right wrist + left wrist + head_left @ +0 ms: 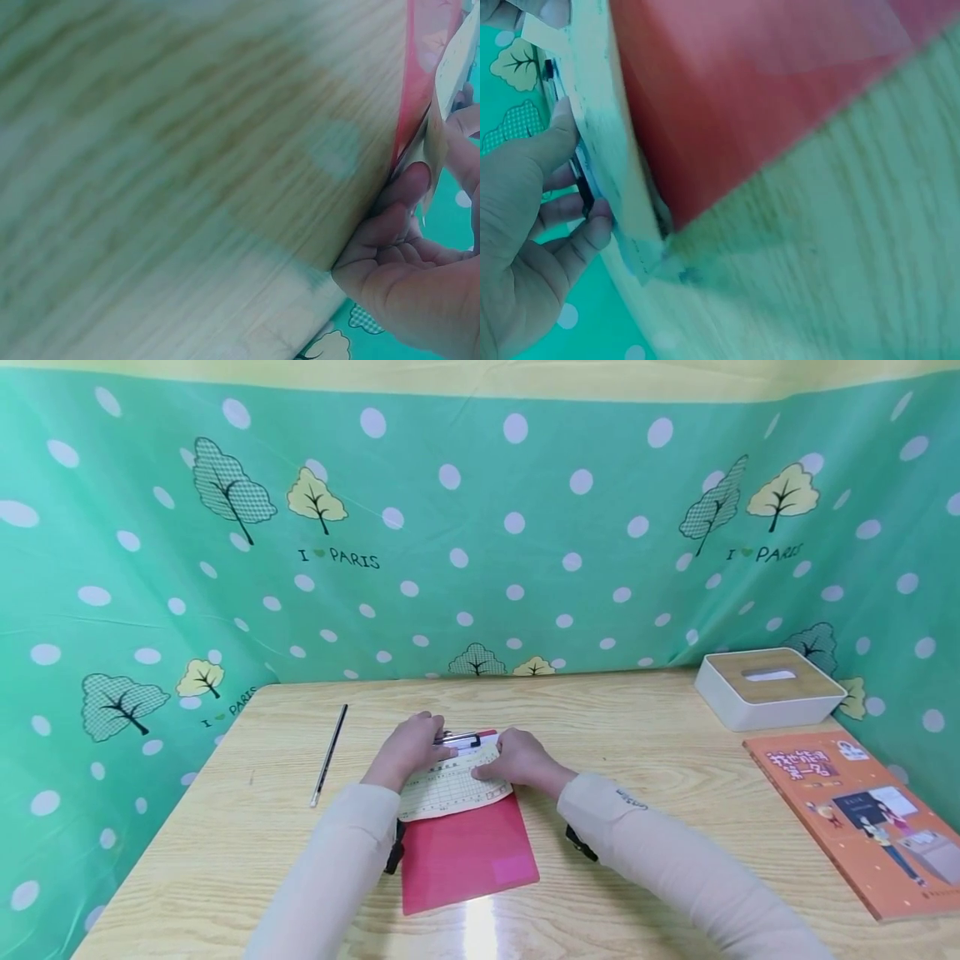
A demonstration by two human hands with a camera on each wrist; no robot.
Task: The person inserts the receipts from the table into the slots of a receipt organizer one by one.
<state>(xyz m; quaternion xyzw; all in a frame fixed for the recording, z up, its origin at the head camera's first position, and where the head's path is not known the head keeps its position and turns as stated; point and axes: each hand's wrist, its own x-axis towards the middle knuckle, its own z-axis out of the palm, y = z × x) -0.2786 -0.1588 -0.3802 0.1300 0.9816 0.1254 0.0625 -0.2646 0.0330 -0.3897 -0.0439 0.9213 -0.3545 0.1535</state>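
A red clipboard (pixel 471 860) lies on the wooden table, its metal clip (pixel 459 740) at the far edge. Over its upper part sits a pale sheet of printed paper (pixel 442 795) with a table grid, its near edge lifted in a curve. My left hand (pixel 405 752) grips the clip, thumb on the near side and fingers round the far side; the left wrist view shows the fingers (pixel 592 225) at the clip's end. With thumb and fingers, my right hand (pixel 525 762) pinches the paper's right side. The right wrist view shows curled fingers (pixel 386 225) beside the clipboard's edge.
Left of the clipboard lies a thin dark pencil-like stick (pixel 330 756). A white tissue box (pixel 738 708) with a wooden lid stands at the back right, and an orange book (pixel 825 835) lies in front of it. A green dotted cloth (pixel 480 543) hangs behind the table.
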